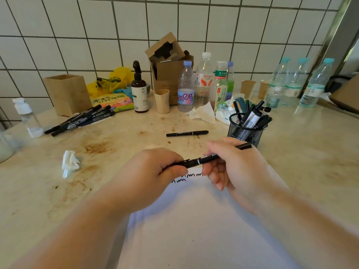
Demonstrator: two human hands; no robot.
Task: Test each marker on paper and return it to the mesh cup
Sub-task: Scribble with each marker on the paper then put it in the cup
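Note:
Both my hands hold one black marker (202, 159) level above the white paper (194, 226). My left hand (155, 171) pinches its left end, where the cap sits. My right hand (233, 164) grips the barrel, and the far end sticks out past my fingers toward the black mesh cup (246, 133). The cup stands at the right and holds several markers. Black scribbles (186, 177) mark the top of the paper. Another black marker (187, 133) lies alone on the counter behind my hands. A pile of black markers (81, 120) lies at the left.
A crumpled tissue (70, 164) lies left of the paper. Bottles (185, 88), paper cups (162, 100), a pump bottle (138, 90), a cardboard box (169, 61) and a wooden holder (67, 94) crowd the back by the tiled wall. The counter is stained brown in places.

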